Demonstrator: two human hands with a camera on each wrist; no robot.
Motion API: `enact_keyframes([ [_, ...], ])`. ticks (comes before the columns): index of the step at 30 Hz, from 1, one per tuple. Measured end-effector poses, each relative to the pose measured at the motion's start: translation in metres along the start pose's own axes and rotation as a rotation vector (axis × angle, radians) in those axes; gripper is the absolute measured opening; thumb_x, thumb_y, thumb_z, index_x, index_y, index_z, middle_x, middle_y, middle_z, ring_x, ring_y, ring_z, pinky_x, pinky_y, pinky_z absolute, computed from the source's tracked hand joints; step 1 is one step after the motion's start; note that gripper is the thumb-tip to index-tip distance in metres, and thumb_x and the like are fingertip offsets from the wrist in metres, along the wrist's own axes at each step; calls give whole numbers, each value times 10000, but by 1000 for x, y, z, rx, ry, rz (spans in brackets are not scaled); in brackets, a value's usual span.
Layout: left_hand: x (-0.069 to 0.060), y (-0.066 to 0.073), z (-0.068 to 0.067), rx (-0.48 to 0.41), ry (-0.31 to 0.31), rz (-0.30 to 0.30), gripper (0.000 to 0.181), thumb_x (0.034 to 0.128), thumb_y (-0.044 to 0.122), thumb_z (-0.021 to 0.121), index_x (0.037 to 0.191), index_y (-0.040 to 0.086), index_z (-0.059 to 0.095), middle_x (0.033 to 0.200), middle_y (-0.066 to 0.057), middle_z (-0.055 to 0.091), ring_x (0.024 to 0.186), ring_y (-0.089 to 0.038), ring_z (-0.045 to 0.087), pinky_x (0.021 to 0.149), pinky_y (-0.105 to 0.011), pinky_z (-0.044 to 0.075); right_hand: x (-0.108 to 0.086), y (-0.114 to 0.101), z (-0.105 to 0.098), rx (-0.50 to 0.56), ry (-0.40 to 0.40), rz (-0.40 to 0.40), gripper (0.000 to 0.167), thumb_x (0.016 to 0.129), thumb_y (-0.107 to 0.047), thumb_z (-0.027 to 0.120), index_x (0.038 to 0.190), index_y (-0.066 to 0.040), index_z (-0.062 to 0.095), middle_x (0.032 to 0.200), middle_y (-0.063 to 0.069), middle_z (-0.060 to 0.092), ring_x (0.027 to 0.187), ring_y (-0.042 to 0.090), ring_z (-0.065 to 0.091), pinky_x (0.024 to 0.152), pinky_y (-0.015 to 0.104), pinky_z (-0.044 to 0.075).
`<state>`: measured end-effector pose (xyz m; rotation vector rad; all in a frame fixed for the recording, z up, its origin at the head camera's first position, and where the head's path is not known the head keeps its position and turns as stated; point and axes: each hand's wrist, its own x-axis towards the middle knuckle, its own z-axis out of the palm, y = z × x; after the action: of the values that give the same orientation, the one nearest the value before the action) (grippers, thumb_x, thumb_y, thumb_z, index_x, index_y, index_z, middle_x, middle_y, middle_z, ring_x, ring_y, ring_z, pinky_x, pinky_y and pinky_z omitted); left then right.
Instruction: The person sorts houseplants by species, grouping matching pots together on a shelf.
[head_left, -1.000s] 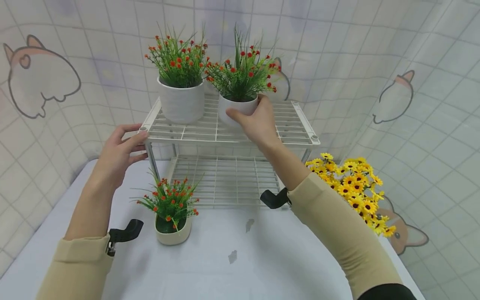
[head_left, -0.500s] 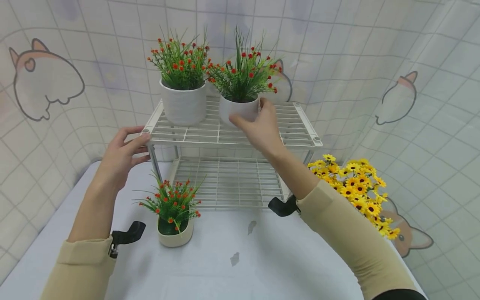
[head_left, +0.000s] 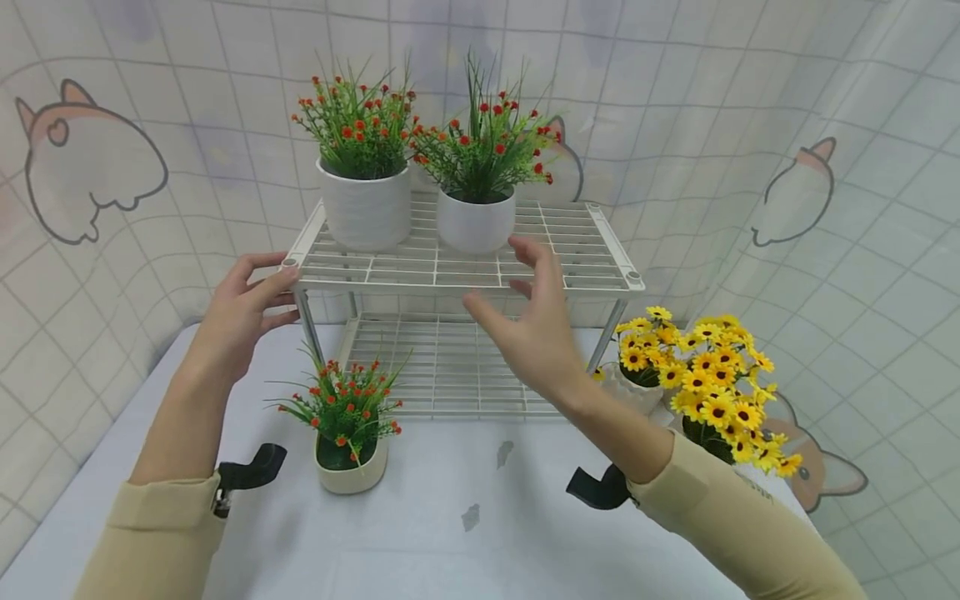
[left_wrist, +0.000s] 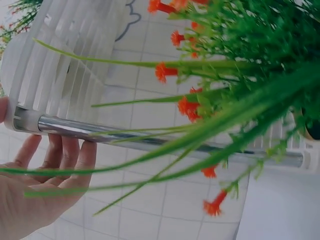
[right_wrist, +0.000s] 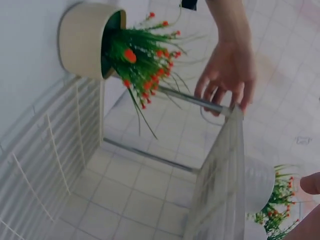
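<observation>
In the head view, my left hand (head_left: 234, 317) grips the front left corner of a white two-tier wire shelf (head_left: 615, 247), thumb on top and fingers by the metal post (left_wrist: 75, 127). My right hand (head_left: 540, 337) is in front of the top tier, fingers spread and holding nothing, just below and right of a smooth white pot (head_left: 476, 223) with red-flowered grass. Left of that pot, a larger ribbed white pot (head_left: 366, 208) of red flowers stands upright on the same tier. A low cream pot (head_left: 351, 477) with orange-red flowers sits on the table before the shelf.
Yellow daisy-like flowers (head_left: 712, 396) in pots stand at the shelf's right, partly behind my right forearm. The lower wire tier (head_left: 450, 358) lies near table level. A white cloth covers the table (head_left: 420, 517). Behind hangs a tile-patterned curtain (head_left: 675, 108) with cartoon animals.
My right hand has let go of the smooth white pot and drawn back down and to the right; the pot stays on the top tier. My left hand keeps its place on the shelf corner.
</observation>
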<state>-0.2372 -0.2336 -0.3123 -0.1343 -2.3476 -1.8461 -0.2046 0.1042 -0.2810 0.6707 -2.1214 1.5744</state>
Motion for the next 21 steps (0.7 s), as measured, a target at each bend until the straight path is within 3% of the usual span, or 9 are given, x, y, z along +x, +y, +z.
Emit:
enact_keyframes([
  [4, -1, 1, -2, -4, -20, 14, 597, 1062, 417, 553, 1533, 101, 367, 1225, 37, 568, 1111, -159, 575, 864, -191, 524, -21, 4, 1, 45, 10, -58, 620, 915, -55, 756, 1423, 25, 409, 1422, 110, 438, 1294, 205, 415, 1026, 439, 460],
  [9, -1, 0, -4, -2, -31, 20, 564, 1065, 407, 549, 1513, 109, 379, 1212, 42, 577, 1105, -161, 581, 860, -186, 527, -48, 14, 9, 70, -51, -23, 596, 905, -39, 752, 1402, 18, 428, 1370, 106, 471, 1249, 211, 452, 977, 424, 485],
  [14, 0, -1, -4, -33, -32, 18, 486, 1064, 392, 558, 1464, 151, 420, 1224, 25, 568, 1092, -166, 580, 855, -189, 528, -77, 29, 23, 77, -112, 102, 588, 901, -45, 758, 1397, 5, 447, 1337, 113, 492, 1228, 230, 476, 945, 402, 499],
  [21, 2, -1, -5, -15, -33, 26, 406, 1071, 395, 540, 1411, 196, 438, 1213, 40, 575, 1084, -160, 582, 853, -185, 532, -114, 53, 50, 107, -217, 339, 556, 923, -95, 753, 1390, -34, 457, 1355, 76, 503, 1218, 231, 495, 925, 348, 512],
])
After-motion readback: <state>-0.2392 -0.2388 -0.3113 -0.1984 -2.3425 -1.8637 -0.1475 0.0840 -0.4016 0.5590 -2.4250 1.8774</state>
